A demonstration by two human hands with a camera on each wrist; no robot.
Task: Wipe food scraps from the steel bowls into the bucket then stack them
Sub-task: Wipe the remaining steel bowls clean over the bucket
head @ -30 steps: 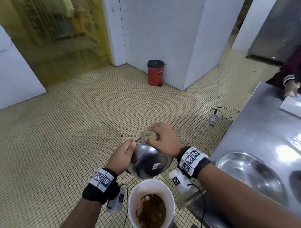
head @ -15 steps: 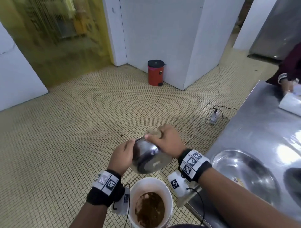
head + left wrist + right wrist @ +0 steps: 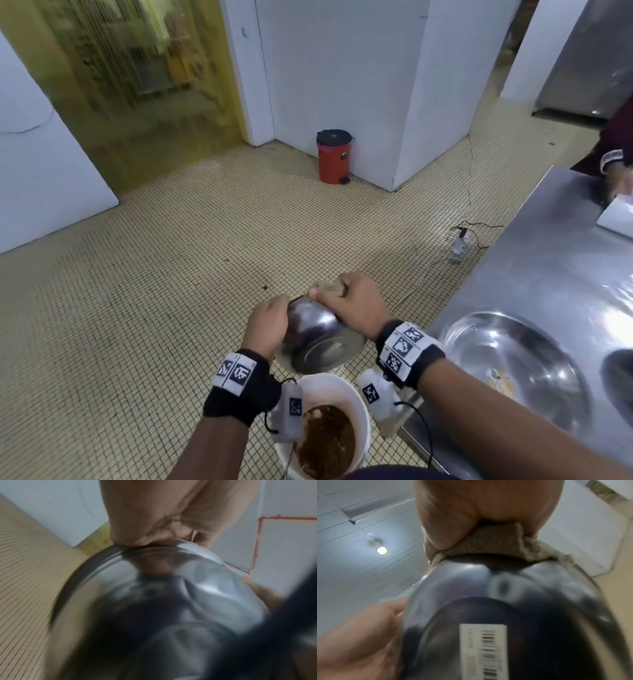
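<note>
Hands: left hand [image 3: 269,325] grips rim of round steel bowl [image 3: 317,337]; right hand [image 3: 354,308] clutches beige cloth [image 3: 489,543] at its rim
Bowl: tilted over white plastic bucket [image 3: 346,383], brown scraps inside
Left: finish wiping, stack; another wide steel bowl [image 3: 513,366] waits on steel bench [image 3: 548,260]

The head camera looks steeply down from above both hands. The 2 wrist cameras sit very close, each looking along its own hand [image 3: 154,520] up toward walls and ceiling; all 3 views share the steel bowl [image 3: 317,337].
</note>
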